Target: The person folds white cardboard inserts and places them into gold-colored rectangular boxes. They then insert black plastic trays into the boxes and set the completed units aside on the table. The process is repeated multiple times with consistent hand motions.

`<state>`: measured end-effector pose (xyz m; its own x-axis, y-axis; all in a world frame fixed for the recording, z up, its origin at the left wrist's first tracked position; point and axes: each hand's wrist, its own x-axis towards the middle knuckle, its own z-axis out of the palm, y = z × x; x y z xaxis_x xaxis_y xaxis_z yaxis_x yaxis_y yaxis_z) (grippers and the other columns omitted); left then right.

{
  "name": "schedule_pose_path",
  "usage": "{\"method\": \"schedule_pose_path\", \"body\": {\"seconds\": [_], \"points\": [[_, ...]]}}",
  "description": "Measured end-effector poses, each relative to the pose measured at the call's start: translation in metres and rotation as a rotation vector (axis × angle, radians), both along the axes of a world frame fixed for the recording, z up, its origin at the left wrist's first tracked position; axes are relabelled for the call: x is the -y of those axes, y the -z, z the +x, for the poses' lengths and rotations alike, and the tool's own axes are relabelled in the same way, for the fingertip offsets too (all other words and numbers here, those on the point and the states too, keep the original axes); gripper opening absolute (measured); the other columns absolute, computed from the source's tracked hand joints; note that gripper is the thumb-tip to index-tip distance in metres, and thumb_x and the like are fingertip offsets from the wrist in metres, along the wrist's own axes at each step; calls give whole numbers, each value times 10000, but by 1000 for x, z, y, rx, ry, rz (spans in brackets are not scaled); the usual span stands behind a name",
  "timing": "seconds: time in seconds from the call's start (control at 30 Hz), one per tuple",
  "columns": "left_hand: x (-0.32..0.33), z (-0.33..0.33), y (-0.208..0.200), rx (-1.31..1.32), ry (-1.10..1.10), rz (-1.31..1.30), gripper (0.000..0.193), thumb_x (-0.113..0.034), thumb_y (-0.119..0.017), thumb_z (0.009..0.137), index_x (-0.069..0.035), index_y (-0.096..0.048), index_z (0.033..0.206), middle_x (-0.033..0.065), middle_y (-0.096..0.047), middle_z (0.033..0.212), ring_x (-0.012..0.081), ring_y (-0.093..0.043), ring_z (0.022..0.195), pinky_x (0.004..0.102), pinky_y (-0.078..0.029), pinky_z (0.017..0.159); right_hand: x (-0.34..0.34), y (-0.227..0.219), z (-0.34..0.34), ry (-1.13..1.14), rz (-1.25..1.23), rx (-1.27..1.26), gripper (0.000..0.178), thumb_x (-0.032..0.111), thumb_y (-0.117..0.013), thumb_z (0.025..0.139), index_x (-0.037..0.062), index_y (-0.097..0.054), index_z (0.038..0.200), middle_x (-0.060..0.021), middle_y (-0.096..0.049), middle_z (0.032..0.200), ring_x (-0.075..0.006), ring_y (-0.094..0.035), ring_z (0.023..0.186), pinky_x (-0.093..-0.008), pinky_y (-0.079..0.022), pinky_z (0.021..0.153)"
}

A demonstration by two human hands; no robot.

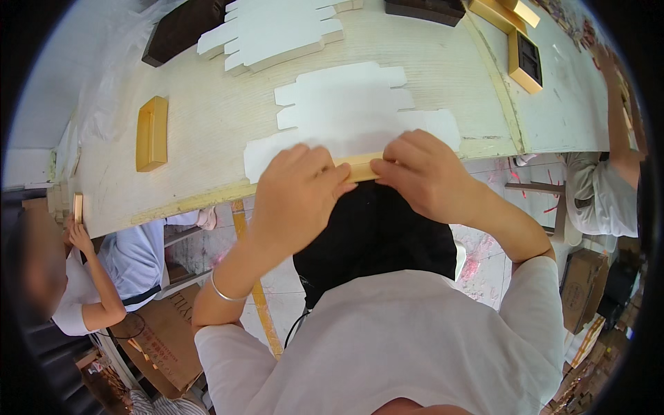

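Gold cardboard strip [363, 168], at the centre of the frame, runs left to right between a person's two bare hands, seen from above. The left hand [294, 195] holds its left end and the right hand [430, 178] its right end; the fingers of both are pinched narrow on it, so neither hand is nearer. The strip lies along the near edge of a flat white sheet [349, 100] with notched side flaps, which spreads away toward the top of the frame. It appears to be that sheet's turned-up edge, though the fingers cover its ends and the join is hard to make out.

The sheet rests on a pale surface [214, 124]. Beyond it, at upper centre, is a stack of similar white sheets [277, 31], apart from the hands. A gold tray [162, 135] stands at left, and a gold box with a dark insert [527, 59] at upper right. Nothing visible blocks the strip. At far left, a co-worker's hand [81, 236] holds a small gold piece [77, 207].
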<state>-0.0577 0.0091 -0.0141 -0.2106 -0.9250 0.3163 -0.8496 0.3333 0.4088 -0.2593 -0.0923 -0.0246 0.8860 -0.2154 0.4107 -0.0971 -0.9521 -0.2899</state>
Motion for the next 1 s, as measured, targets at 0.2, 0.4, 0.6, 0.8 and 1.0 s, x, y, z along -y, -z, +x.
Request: {"method": "schedule_pose_path", "body": {"seconds": [0.2,0.4,0.6,0.8,1.0], "points": [[23,12,-22,209,-151,-291,284,-324,-683,808,-59,-668,907,76,-500,665,235,-500,639,344,-394,580,31,-35,28,123,664,-207,102,79,-623,824,-14,-627,865,-151,-600,674,-281,-577,622,-364,-465,614],[-10,11,-13,-300,-372,259,334,-297,-662,853,-62,-609,1083,14,-448,555,118,-426,495,272,-331,482,-19,-20,26,-50,1025,-33,285,114,-666,848,6,-596,1102,-124,-632,1004,-204,-617,888,-303,-489,768],[-1,34,-25,-255,-286,431,185,-59,-594,810,-66,-579,994,-1,-385,563,76,-337,494,265,-287,473,6,-26,-12,-180,118,-64,465,219,-716,757,64,-572,1171,-115,-534,1274,-297,-540,1108,-455,-386,966],[14,29,-24,-124,-104,313,351,-26,-545,796,-100,-499,1136,84,-538,681,238,-508,565,348,-409,558,-8,1,-32,-117,-241,-8,311,271,-741,701,75,-648,924,-66,-643,1030,-243,-606,925,-347,-420,778],[60,32,-18,-2,-66,274,368,-19,-542,812,-84,-492,1171,113,-617,853,295,-590,748,378,-462,678,4,-8,42,-22,5,130,267,250,-735,726,81,-527,731,-27,-494,640,-203,-502,599,-320,-358,592]]}}
